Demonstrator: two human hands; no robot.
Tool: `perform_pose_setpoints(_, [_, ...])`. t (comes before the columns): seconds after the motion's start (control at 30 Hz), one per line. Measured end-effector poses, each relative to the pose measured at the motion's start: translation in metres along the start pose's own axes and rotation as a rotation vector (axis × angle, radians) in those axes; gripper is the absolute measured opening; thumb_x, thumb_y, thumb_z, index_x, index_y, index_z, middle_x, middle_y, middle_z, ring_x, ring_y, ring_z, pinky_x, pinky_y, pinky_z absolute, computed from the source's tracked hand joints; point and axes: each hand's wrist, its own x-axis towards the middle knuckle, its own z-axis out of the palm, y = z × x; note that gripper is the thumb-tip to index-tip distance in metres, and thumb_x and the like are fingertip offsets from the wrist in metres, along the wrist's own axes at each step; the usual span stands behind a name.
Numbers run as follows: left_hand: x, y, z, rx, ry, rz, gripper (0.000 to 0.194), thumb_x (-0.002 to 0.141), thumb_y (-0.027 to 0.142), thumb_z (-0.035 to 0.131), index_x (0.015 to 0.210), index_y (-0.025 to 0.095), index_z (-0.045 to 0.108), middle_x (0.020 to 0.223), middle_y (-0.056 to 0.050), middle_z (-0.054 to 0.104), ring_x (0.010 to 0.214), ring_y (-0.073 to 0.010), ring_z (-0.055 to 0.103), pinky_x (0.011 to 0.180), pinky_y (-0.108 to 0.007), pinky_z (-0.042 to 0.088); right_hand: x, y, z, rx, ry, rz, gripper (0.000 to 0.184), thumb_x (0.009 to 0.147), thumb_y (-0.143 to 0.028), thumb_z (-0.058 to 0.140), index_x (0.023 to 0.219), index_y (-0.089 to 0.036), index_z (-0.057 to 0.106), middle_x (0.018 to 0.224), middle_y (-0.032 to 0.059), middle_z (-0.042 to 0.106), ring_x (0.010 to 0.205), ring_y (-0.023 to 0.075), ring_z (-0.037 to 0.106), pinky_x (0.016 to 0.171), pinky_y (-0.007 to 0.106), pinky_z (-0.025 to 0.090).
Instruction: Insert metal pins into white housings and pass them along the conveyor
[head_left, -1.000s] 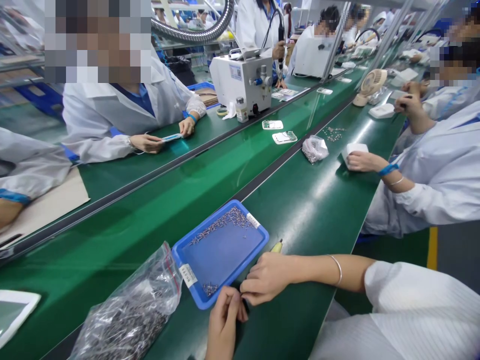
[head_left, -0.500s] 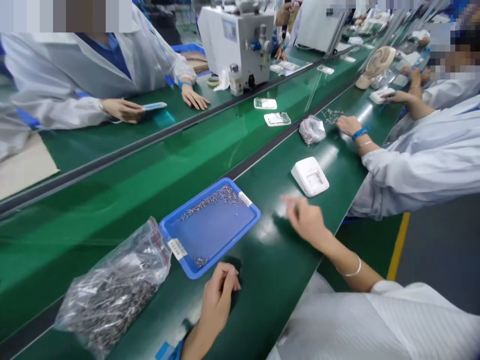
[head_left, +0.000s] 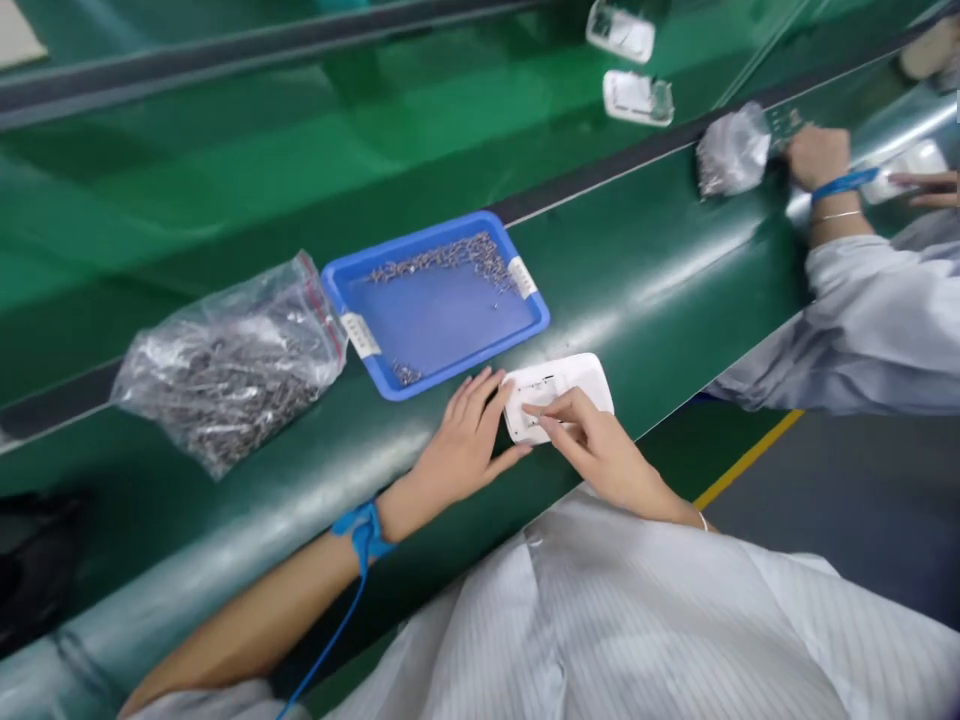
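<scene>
A white plastic housing (head_left: 596, 378) lies on the green bench in front of me, its recessed side up. My left hand (head_left: 461, 440) braces the housing's left end, fingers at the far corner and thumb at the near one. Over the recess, my right hand (head_left: 592, 440) is closed in a pinch; whatever sits between its fingertips is too small to make out. Just beyond the hands is a blue tray (head_left: 442, 325), with small metal pieces (head_left: 469, 255) along its far side and a few in the near left corner.
Left of the tray lies a clear zip bag (head_left: 232, 360) full of small metal pieces. Two white housings (head_left: 637, 97) rest on the green strip beyond a dark rail. A smaller bag (head_left: 733, 150) lies near a co-worker's hand (head_left: 821, 158) at the right.
The white housing has come from the right to in front of me. My left hand has moved onto its end, and my right hand now pinches over its recess. The view has tilted down.
</scene>
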Motion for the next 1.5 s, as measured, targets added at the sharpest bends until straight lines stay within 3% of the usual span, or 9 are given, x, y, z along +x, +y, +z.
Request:
perform_pose_setpoints(0.07, [0.000,0.000,0.000,-0.038,0.002,-0.069,0.077,0.098,0.051,0.051,0.152,0.004,0.023,0.151,-0.028,0.038,0.146,-0.0384,0.031,0.117,-0.059,0.034,-0.001,-0.009,0.009,-0.048,-0.025,-0.022,0.025,0.102,-0.043,0.045,0.114,-0.023,0.056,0.099,0.0008,0.073,0.055,0.0094,0.058,0.057,0.024,0.043])
perform_pose_setpoints(0.2, [0.002,0.001,-0.002,-0.095,0.028,-0.170,0.083,0.092,0.059,0.056,0.150,0.004,0.030,0.133,-0.024,0.049,0.131,-0.0364,0.046,0.117,-0.060,0.034,0.008,-0.008,0.015,-0.278,0.131,-0.150,0.020,0.100,-0.036,0.052,0.107,-0.022,0.064,0.100,0.0007,0.073,0.068,0.0112,0.064,0.063,0.025,0.044])
perform_pose_setpoints(0.3, [0.002,0.003,-0.003,-0.073,-0.001,-0.175,0.076,0.092,0.058,0.057,0.148,0.012,0.037,0.123,-0.018,0.051,0.126,-0.0354,0.048,0.116,-0.063,0.030,0.013,-0.004,0.014,-0.420,0.165,-0.213,0.019,0.100,-0.035,0.053,0.104,-0.021,0.066,0.097,-0.0009,0.073,0.069,0.0109,0.063,0.061,0.025,0.042])
perform_pose_setpoints(0.53, [0.003,0.001,-0.003,-0.087,0.018,-0.108,0.069,0.092,0.054,0.059,0.142,0.010,0.043,0.147,-0.022,0.042,0.146,-0.0376,0.031,0.122,-0.059,0.024,0.017,-0.007,0.018,-0.677,0.131,-0.160,0.016,0.098,-0.030,0.054,0.097,-0.020,0.066,0.093,-0.0019,0.071,0.069,0.0117,0.064,0.053,0.026,0.031])
perform_pose_setpoints(0.77, [0.004,0.001,-0.005,-0.105,-0.054,-0.084,0.071,0.096,0.052,0.052,0.147,0.006,0.037,0.153,-0.016,0.044,0.150,-0.0372,0.026,0.125,-0.058,0.015,0.016,-0.004,0.033,-0.856,0.199,-0.229,0.024,0.101,-0.033,0.047,0.095,-0.020,0.067,0.087,-0.0014,0.070,0.061,0.0109,0.057,0.050,0.029,0.022])
perform_pose_setpoints(0.97, [0.005,0.000,-0.006,-0.106,-0.096,-0.090,0.075,0.096,0.052,0.051,0.151,0.006,0.031,0.153,-0.015,0.045,0.151,-0.0366,0.021,0.125,-0.057,0.012,0.017,-0.003,0.035,-0.880,0.223,-0.205,0.031,0.102,-0.035,0.045,0.093,-0.019,0.069,0.085,0.0008,0.072,0.060,0.0117,0.058,0.051,0.029,0.020])
perform_pose_setpoints(1.33, [0.006,0.001,-0.006,-0.154,-0.082,-0.107,0.076,0.094,0.050,0.056,0.154,0.012,0.029,0.153,-0.013,0.046,0.151,-0.0383,0.020,0.124,-0.061,0.013,0.023,-0.014,0.030,-0.939,0.034,-0.207,0.030,0.102,-0.029,0.043,0.087,-0.016,0.066,0.076,0.0043,0.067,0.057,0.0135,0.055,0.050,0.030,0.021])
perform_pose_setpoints(1.43, [0.006,0.001,-0.007,-0.156,-0.080,-0.123,0.076,0.095,0.054,0.054,0.153,0.012,0.031,0.156,-0.014,0.041,0.151,-0.0384,0.020,0.124,-0.061,0.014,0.018,-0.021,0.019,-0.970,-0.015,-0.247,0.028,0.102,-0.025,0.041,0.095,-0.016,0.067,0.086,0.0071,0.069,0.060,0.0142,0.057,0.049,0.032,0.021])
perform_pose_setpoints(1.5, [0.006,0.002,-0.008,-0.160,-0.066,-0.138,0.074,0.096,0.059,0.049,0.151,0.012,0.034,0.158,-0.016,0.037,0.151,-0.0378,0.021,0.124,-0.060,0.015,0.011,-0.029,0.004,-0.840,0.026,-0.279,0.029,0.103,-0.028,0.041,0.098,-0.019,0.068,0.090,0.0071,0.069,0.064,0.0153,0.059,0.051,0.031,0.027])
